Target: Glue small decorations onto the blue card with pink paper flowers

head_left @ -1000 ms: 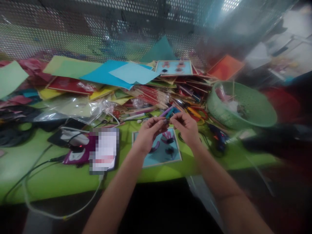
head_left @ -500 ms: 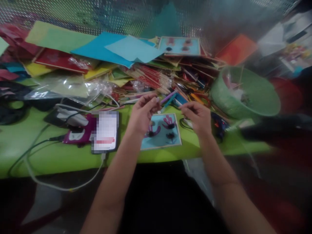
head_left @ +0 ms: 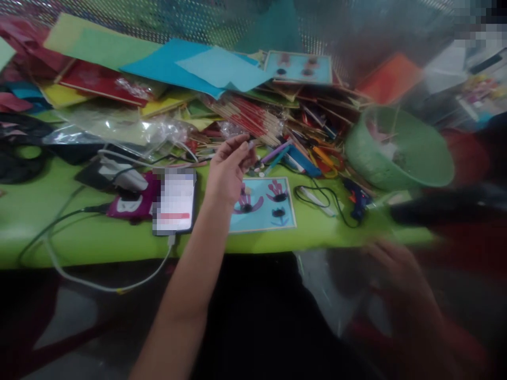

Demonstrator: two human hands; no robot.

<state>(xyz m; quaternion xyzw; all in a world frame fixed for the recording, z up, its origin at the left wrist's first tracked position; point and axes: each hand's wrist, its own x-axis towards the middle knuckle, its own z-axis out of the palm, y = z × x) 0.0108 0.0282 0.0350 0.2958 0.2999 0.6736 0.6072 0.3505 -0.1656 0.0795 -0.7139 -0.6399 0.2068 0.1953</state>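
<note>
My left hand (head_left: 232, 166) is raised over the left part of a light blue craft card (head_left: 261, 224), its thumb and fingers pinched together around something too small to make out. Purple and black flower-like shapes decorate the card, which lies flat on the green table (head_left: 336, 235); my wrist covers its left side. Low on the right, past the table's front edge, my right hand (head_left: 396, 264) is smeared by motion, so its fingers are unclear. The nearest thing to it is the table edge.
A phone (head_left: 176, 203) on a white cable lies left beside a purple power strip (head_left: 132, 200). Behind are coloured papers (head_left: 166, 66), sticks (head_left: 253, 119) and orange-handled scissors (head_left: 327, 161). A green basin (head_left: 420, 153) and a dark glue gun (head_left: 358, 200) stand right.
My right hand has swung from above the card down and right, past the table's front edge. My left hand stays pinched in nearly the same place. The view has shifted slightly.
</note>
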